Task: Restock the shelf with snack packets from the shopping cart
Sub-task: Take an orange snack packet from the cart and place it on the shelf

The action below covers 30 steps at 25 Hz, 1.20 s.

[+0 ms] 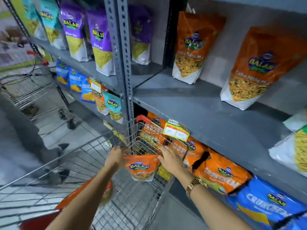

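A wire shopping cart (pixel 103 165) stands against the grey shelf (pixel 207 113); an orange packet (pixel 93 191) lies in the cart, partly hidden by the left forearm. Over the cart's far end both hands hold one orange Balaji snack packet (pixel 141 167) upright by its top edge: the left hand (pixel 116 157) has its grip closed on the left corner, the right hand (pixel 171 159), with a gold watch (pixel 195 184) at the wrist, pinches the right corner. The packet is glossy with a blue logo. Two matching orange packets (pixel 192 47) stand well apart on the shelf above.
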Each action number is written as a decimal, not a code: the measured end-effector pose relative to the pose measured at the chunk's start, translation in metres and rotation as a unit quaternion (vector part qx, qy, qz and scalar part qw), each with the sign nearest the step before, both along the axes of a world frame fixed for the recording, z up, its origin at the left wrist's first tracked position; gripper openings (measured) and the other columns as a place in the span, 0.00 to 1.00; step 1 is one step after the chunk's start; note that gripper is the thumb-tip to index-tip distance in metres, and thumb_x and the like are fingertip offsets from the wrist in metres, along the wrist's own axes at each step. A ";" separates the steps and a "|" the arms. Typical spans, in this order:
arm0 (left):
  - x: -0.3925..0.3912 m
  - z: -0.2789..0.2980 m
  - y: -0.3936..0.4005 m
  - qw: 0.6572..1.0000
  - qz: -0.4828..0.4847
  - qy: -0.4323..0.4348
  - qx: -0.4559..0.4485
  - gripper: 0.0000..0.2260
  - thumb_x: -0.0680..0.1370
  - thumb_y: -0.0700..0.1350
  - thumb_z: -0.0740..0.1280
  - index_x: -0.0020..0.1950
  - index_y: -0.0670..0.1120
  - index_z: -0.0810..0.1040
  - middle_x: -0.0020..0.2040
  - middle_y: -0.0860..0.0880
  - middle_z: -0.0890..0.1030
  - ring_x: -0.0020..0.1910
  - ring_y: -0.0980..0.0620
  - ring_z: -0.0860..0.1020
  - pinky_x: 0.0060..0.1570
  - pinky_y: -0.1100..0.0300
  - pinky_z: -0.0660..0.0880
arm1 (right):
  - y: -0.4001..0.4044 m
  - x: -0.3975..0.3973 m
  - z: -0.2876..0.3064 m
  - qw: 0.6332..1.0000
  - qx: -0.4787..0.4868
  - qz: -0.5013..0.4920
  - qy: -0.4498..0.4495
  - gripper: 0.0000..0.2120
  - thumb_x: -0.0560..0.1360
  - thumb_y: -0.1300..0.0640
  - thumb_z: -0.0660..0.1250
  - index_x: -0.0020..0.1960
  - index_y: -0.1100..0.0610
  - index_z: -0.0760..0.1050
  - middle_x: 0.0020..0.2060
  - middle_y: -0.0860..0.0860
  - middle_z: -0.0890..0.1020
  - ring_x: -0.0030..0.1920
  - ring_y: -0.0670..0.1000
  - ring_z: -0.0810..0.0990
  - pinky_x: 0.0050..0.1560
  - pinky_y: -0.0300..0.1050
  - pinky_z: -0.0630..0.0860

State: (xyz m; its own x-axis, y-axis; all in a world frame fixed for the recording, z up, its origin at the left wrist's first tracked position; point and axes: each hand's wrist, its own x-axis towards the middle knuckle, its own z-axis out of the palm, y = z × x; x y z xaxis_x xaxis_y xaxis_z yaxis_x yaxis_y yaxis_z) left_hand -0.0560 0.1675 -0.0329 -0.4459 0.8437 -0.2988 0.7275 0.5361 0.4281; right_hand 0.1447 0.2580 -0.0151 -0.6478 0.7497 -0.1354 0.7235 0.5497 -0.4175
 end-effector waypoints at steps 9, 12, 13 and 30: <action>0.003 -0.019 -0.010 0.990 0.011 0.130 -0.051 0.12 0.76 0.40 0.58 0.57 0.47 0.77 0.59 0.43 0.79 0.59 0.44 0.75 0.61 0.51 0.67 | -0.012 -0.012 -0.034 0.993 0.032 -0.077 -0.088 0.13 0.78 0.63 0.59 0.58 0.52 0.76 0.48 0.56 0.83 0.46 0.56 0.82 0.44 0.49 0.81; -0.001 -0.011 -0.015 0.995 0.053 0.040 0.079 0.11 0.74 0.38 0.63 0.55 0.44 0.79 0.53 0.42 0.82 0.52 0.44 0.79 0.54 0.52 0.73 | -0.012 -0.010 -0.024 0.993 0.041 -0.113 -0.017 0.08 0.79 0.58 0.61 0.53 0.57 0.78 0.49 0.55 0.83 0.48 0.56 0.80 0.45 0.48 0.80; -0.004 -0.004 -0.016 0.989 0.067 -0.008 0.135 0.11 0.72 0.36 0.66 0.53 0.42 0.80 0.51 0.42 0.83 0.49 0.45 0.80 0.52 0.53 0.74 | -0.013 -0.009 -0.017 0.991 0.046 -0.124 0.026 0.09 0.78 0.57 0.62 0.51 0.60 0.78 0.50 0.55 0.81 0.48 0.56 0.79 0.45 0.48 0.78; 0.064 0.261 0.089 0.703 0.118 -0.531 0.457 0.03 0.70 0.39 0.70 0.42 0.46 0.78 0.37 0.49 0.82 0.38 0.50 0.79 0.41 0.55 0.79 | 0.013 0.060 0.218 0.785 0.191 -0.270 0.524 0.13 0.75 0.49 0.55 0.33 0.49 0.64 0.25 0.42 0.68 0.27 0.41 0.68 0.30 0.40 0.63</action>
State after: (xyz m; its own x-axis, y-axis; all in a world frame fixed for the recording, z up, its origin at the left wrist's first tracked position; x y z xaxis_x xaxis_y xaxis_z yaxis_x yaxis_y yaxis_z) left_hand 0.0077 0.2566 0.2280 -0.5406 0.8397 0.0509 -0.3269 -0.2654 0.9070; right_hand 0.2044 0.2707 0.2031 0.1730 0.8093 0.5614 0.2633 0.5112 -0.8181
